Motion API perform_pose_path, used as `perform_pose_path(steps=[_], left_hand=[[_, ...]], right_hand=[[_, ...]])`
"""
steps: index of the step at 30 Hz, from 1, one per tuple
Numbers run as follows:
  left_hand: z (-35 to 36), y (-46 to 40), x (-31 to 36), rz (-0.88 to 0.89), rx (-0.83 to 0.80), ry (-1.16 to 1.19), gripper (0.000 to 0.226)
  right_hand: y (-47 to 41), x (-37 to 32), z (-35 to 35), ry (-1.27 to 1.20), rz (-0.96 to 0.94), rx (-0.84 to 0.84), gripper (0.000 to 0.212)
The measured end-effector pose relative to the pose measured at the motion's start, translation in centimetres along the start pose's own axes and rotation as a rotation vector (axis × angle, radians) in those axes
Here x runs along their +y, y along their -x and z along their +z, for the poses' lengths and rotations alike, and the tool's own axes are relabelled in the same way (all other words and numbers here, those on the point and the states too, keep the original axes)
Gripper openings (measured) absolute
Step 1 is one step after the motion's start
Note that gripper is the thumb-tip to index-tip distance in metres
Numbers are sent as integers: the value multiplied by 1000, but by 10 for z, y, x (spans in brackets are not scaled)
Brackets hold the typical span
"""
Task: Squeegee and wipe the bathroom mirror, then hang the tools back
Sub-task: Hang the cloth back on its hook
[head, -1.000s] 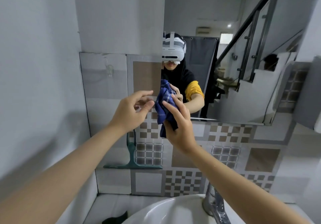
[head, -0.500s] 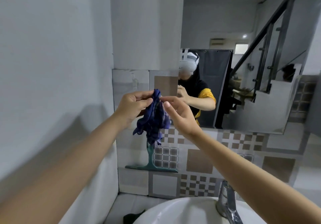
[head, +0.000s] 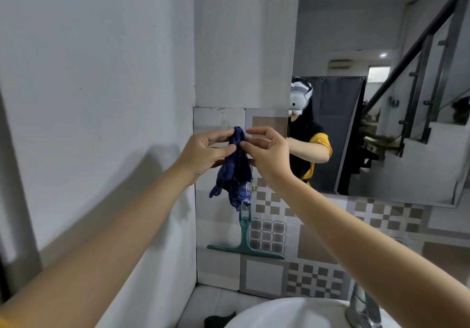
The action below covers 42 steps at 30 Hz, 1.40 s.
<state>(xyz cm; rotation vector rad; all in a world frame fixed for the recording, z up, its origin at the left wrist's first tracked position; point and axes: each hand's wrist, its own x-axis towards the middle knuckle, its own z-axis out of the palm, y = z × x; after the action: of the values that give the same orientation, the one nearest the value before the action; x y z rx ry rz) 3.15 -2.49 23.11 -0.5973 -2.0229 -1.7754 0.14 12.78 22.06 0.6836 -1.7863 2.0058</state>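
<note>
Head view first, and from the left: what does the left hand have?

**B:** The left hand (head: pixel 203 151) pinches the top of the blue cloth (head: pixel 235 168) between thumb and fingers, narrow and closed on the fabric. The cloth hangs bunched below it, in front of the tiled wall (head: pixel 218 213).

**A:** And the hook?

**B:** A clear wall hook (head: pixel 223 123) sits just above the cloth's top edge. I cannot tell whether the cloth touches it; it does not look hung yet.

**A:** The right hand?

**B:** The right hand (head: pixel 267 154) meets the cloth from the other side, thumb and forefinger close on its top, other fingers spread loosely. Both hands hold the cloth.

**A:** How far along, then?

**B:** Late, I judge. The green squeegee (head: pixel 245 241) already hangs on the tiles directly under the cloth, blade level at the bottom, so that tool looks returned. What remains seems to be looping the cloth over the hook and letting go. Whether the mirror (head: pixel 381 98) is clean I cannot judge, though no streaks show.

**A:** Anything in the way?

**B:** The cloth's tail drapes over the squeegee's handle and hides its own hook. Further right and lower are the white basin (head: pixel 279 312) and the metal tap (head: pixel 361 307), well below the hands and clear of the work.
</note>
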Motion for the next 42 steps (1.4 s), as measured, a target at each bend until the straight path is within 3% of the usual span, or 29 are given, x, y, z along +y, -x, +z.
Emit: perform_pose_path(steps=[6, 11, 16, 20, 23, 27, 32, 37, 42], left_hand=[[-11, -8, -8, 64, 101, -136, 45], [-30, -30, -7, 153, 231, -421, 31], [-44, -59, 1, 216, 223, -721, 31], [-50, -75, 4, 260, 191, -783, 33], [-52, -82, 2, 268, 174, -783, 36], [-52, -88, 0, 270, 158, -802, 37], [-59, -90, -5, 271, 139, -908, 38], [-64, -102, -7, 399, 111, -1070, 39], [-61, -123, -2, 386, 156, -1155, 44]], right_hand=[[-14, 1, 0, 80, -18, -44, 24], [-43, 3, -6, 462, -215, -42, 32], [-71, -4, -9, 809, -356, -199, 35], [-82, -7, -10, 798, -334, -241, 34], [-84, -2, -8, 703, -301, -225, 15], [-85, 12, -8, 742, -289, -183, 30], [-90, 14, -10, 730, -493, -144, 12], [-115, 10, -5, 978, -719, -181, 25], [-141, 0, 5, 1146, -741, -164, 35]])
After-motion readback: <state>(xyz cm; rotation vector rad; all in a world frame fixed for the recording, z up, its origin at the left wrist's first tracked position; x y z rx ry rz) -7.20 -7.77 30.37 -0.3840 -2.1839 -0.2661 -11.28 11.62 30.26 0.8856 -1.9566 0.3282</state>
